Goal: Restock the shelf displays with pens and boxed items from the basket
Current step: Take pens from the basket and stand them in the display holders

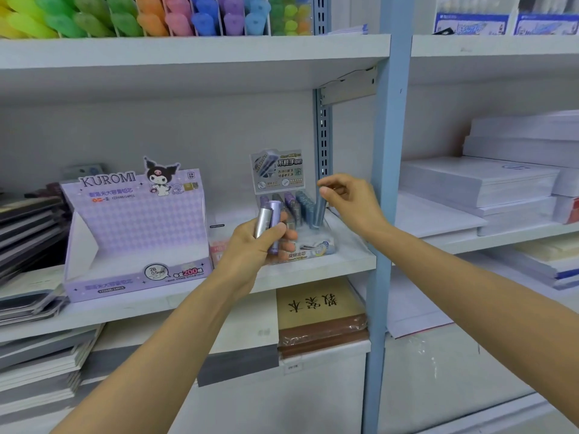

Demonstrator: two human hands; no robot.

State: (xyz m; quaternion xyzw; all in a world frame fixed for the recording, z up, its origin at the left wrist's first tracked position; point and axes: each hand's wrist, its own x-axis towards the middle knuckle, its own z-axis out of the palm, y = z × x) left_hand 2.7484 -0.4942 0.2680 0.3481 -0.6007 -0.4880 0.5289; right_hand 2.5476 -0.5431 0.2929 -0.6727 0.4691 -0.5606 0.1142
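Observation:
My left hand point(257, 242) grips two or three slim tubes point(268, 219), silver and purple, in front of the middle shelf. My right hand point(347, 202) pinches the top of a blue-grey tube point(320, 211) that stands upright at the right end of a small clear display stand point(316, 249). Several grey, purple and blue tubes fill that stand, below a printed header card point(277, 170). To the left sits a purple Kuromi display box point(134, 233), its tray showing nothing inside. The basket is out of view.
The white middle shelf point(188, 302) has dark notebooks stacked at the left. A blue-grey upright post point(387, 214) stands just right of my right hand. Paper reams point(479, 183) fill the right bay. Coloured highlighters point(156, 17) line the top shelf; a brown pad point(319, 305) lies below.

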